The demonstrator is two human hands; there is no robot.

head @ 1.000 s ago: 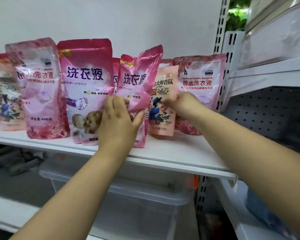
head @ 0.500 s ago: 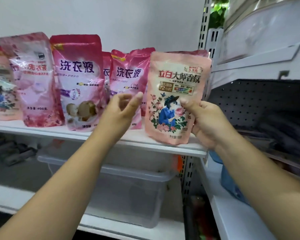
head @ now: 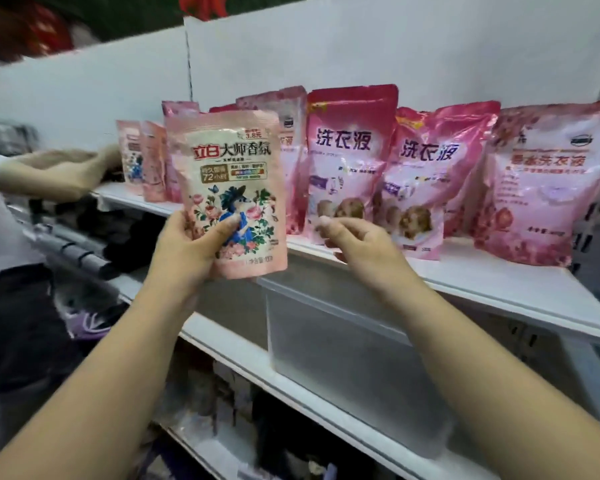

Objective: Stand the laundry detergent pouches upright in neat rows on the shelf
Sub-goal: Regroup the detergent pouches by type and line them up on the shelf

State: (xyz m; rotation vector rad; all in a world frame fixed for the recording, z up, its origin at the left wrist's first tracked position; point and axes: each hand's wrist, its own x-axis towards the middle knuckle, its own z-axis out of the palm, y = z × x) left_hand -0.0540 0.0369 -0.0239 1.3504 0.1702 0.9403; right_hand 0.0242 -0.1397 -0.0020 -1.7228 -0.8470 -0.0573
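Peach-pink and printed with roses, the floral pouch (head: pixel 227 188) is held upright in the air in front of the shelf (head: pixel 499 285), off its board, near the left end of the row. At far left another person's hand (head: pixel 66 171) reaches toward the small pouches (head: pixel 142 161) standing at that end of the shelf. The left hand (head: pixel 187 251) grips the floral pouch by its lower left corner: the thumb (head: pixel 224 226) lies across the printed front while the other fingers wrap behind, out of sight. Just right of it the right hand (head: pixel 357 247) hangs in front of the shelf edge, holding nothing; its fingers (head: pixel 326 225) are loosely curled and released, tips close to the lower front of a magenta pouch (head: pixel 350 161), though whether they touch it I cannot tell. Farther right a second magenta pouch (head: pixel 426 181) stands leaning a little, and a pale pink pouch (head: pixel 537 188) stands at the right end. Below the shelf sits a translucent plastic bin (head: pixel 343 355).
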